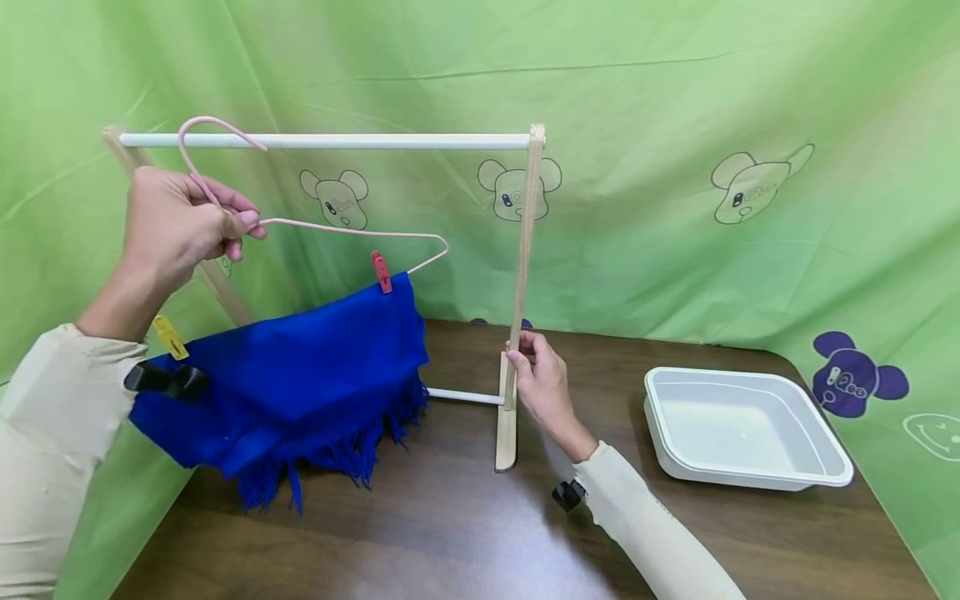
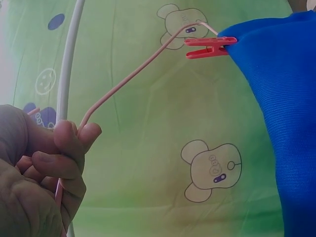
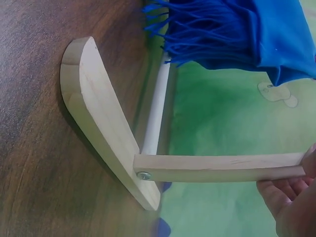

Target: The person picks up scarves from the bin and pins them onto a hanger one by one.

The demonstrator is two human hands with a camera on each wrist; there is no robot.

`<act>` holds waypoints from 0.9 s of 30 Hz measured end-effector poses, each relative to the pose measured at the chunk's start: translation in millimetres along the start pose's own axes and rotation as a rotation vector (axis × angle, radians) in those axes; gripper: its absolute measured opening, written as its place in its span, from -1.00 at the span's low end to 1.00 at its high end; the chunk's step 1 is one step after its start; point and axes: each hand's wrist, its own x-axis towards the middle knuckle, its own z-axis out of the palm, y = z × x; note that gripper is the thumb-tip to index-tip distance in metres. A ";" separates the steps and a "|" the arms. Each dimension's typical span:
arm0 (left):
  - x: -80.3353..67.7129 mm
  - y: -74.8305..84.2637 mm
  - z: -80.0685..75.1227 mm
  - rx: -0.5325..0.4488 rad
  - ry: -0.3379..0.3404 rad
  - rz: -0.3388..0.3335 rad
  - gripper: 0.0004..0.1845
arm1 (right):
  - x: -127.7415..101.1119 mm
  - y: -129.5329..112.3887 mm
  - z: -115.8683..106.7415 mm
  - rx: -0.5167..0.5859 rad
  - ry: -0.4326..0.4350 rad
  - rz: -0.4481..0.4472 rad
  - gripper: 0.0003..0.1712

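My left hand (image 1: 180, 221) grips a pink wire hanger (image 1: 352, 230) at its neck, and the hook stands up level with the white top bar of a small rack (image 1: 337, 142). From the hanger hangs a folded blue fringed scarf (image 1: 300, 367). A red clothespin (image 1: 381, 272) pinches one upper corner of it and a yellow clothespin (image 1: 170, 337) the other. In the left wrist view the fingers (image 2: 69, 148) curl round the pink wire. My right hand (image 1: 542, 379) holds the rack's right wooden post (image 1: 527, 242) low down, just above its foot.
A white plastic tub (image 1: 750, 483) stands at the right on the brown wooden table (image 1: 450, 533). A green curtain (image 1: 637, 75) with printed mouse heads hangs behind and around it. The rack's lower white bar (image 1: 465, 397) runs behind the scarf.
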 end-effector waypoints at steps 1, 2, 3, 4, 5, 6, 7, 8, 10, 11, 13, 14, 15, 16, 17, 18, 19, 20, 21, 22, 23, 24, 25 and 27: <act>0.5 0.8 -0.3 -0.006 0.000 0.000 -0.68 | 0.1 0.3 -0.5 -0.001 0.000 -0.004 -0.74; 1.2 1.7 -0.5 -0.013 0.001 0.004 -0.69 | 0.2 0.5 -1.0 -0.003 0.001 -0.009 -0.74; 1.9 2.5 -0.8 -0.019 0.002 0.007 -0.69 | 0.4 0.9 -1.4 -0.004 0.002 -0.013 -0.74; 2.7 3.4 -1.1 -0.025 0.002 0.008 -0.69 | 0.5 1.3 -1.8 -0.005 0.005 -0.014 -0.74; 3.5 4.3 -1.3 -0.033 0.002 0.008 -0.69 | 0.6 1.7 -2.1 -0.002 0.007 -0.012 -0.74; 4.4 5.3 -1.6 -0.040 0.002 0.004 -0.70 | 0.5 1.7 -2.5 -0.002 0.008 -0.009 -0.74; 5.3 6.2 -2.0 -0.045 0.002 0.001 -0.70 | 0.4 2.0 -2.8 -0.002 0.008 -0.004 -0.74; 6.1 7.1 -2.4 -0.049 0.001 -0.002 -0.69 | 0.4 2.2 -3.0 0.000 0.008 0.001 -0.73; 7.6 8.6 -3.2 -0.060 0.003 -0.020 -0.68 | 0.2 2.4 -3.4 0.001 0.009 0.010 -0.73; 8.2 9.2 -3.6 -0.066 0.004 -0.028 -0.68 | 0.2 2.3 -3.6 0.002 0.009 0.013 -0.73; 9.4 9.8 -4.8 -0.072 0.007 -0.033 -0.68 | 0.4 3.1 -3.6 0.002 0.009 0.015 -0.73; 9.9 10.0 -5.3 -0.076 0.008 -0.035 -0.68 | 0.5 3.3 -3.5 0.002 0.010 0.012 -0.73; 10.3 10.1 -5.9 -0.078 0.010 -0.037 -0.68 | 0.6 3.5 -3.5 0.002 0.011 0.008 -0.73; 10.8 10.1 -6.4 -0.081 0.011 -0.038 -0.68 | 0.8 4.0 -3.4 0.001 0.012 0.003 -0.74; 11.2 10.1 -7.0 -0.081 0.012 -0.037 -0.67 | 1.0 4.3 -3.4 -0.004 0.013 -0.005 -0.74; 11.6 10.1 -7.6 -0.086 0.014 -0.039 -0.67 | 1.1 4.8 -3.5 -0.011 0.014 -0.013 -0.74; 12.1 10.2 -8.1 -0.092 0.014 -0.043 -0.67 | 1.1 5.0 -3.6 -0.017 0.015 -0.021 -0.74; 12.6 10.3 -8.7 -0.099 0.014 -0.049 -0.67 | 1.1 5.2 -3.7 -0.026 0.016 -0.030 -0.74; 13.2 10.7 -9.2 -0.106 0.014 -0.055 -0.66 | 1.1 5.6 -3.9 -0.032 0.016 -0.035 -0.74; 13.7 11.1 -9.7 -0.111 0.014 -0.061 -0.66 | 0.9 5.9 -4.1 -0.037 0.017 -0.038 -0.74; 14.3 11.5 -10.2 -0.116 0.014 -0.063 -0.66 | 0.7 5.9 -4.4 -0.040 0.018 -0.039 -0.74; 14.8 12.0 -10.7 -0.123 0.013 -0.069 -0.66 | 0.6 6.2 -4.6 -0.041 0.017 -0.035 -0.74; 15.3 12.5 -11.1 -0.128 0.012 -0.071 -0.66 | 0.4 6.2 -4.8 -0.038 0.016 -0.032 -0.74; 16.1 13.4 -12.1 -0.125 0.012 -0.067 -0.65 | 0.2 5.7 -5.1 -0.033 0.015 -0.025 -0.74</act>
